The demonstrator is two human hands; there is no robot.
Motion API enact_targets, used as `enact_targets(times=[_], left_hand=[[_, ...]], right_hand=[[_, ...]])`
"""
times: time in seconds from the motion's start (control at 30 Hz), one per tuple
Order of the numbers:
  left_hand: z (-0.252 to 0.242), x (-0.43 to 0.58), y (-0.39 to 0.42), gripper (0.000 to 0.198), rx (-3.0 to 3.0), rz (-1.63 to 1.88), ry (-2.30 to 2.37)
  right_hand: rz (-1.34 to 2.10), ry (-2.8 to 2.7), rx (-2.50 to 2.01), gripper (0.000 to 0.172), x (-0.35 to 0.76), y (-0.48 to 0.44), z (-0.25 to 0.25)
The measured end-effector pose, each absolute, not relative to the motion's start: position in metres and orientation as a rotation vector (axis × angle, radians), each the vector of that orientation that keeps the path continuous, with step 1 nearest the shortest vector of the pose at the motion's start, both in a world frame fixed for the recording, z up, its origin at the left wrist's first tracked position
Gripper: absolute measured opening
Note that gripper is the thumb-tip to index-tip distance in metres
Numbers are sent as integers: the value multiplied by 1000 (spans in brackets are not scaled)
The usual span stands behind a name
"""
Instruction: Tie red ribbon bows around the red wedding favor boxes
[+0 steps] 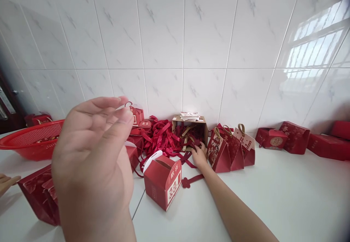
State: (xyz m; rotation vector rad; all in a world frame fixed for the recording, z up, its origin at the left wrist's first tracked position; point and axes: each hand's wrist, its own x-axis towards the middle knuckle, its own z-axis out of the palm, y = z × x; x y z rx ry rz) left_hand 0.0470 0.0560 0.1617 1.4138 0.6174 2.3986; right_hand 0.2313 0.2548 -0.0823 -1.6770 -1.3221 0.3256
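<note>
Right hand (pixel 200 157), grip unclear, seemingly picks among flat dark-red fabric ribbons (pixel 186 157) near centre; freeing one calls for untangling. Left hand (pixel 94 147), centre-left, nearly pinches, hold uncertain.

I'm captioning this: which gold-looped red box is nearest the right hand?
The leftmost box, beside the right hand; the middle box and rightmost box are farther.

Soft, bright daylight fills the scene fairly evenly. At the right, a barred window's reflection (pixel 314 41) glares white on the glossy tiled wall (pixel 207 34). Diffuse shadows lie on the table (pixel 279 198), greyer at the lower left. Wide-angle distortion makes the wall's upright lines lean outward toward the top, and the upper right corner darkens. The left hand (pixel 95 158), close to the lens, looks slightly soft.
</note>
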Motion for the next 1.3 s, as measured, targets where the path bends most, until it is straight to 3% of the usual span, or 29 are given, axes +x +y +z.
enact_targets(times=[0.17,0.27,0.4,0.7,0.9,1.0,1.17,1.3], left_hand=[[161,51,60,16,1428,2339,616],[160,52,67,17,1403,2281,658],[156,53,77,20,1418,2180,736],[145,62,93,22,1738,1689,1125],[144,67,82,30,1973,1675,851],[145,69,71,37,2074,1492,652],[144,79,64,12,2194,1367,603],[141,87,67,7,2168,1443,640]], right_hand=[[287,-1310,-1433,29,240,252,-82],[229,-1315,-1276,36,241,246,-67],[135,-1326,-1095,39,240,231,-24],[47,-1377,-676,24,243,138,91],[145,-1408,-497,27,250,86,112],[192,-1442,-508,30,254,74,115],[239,-1541,-537,33,261,69,120],[292,-1586,-641,34,261,70,123]])
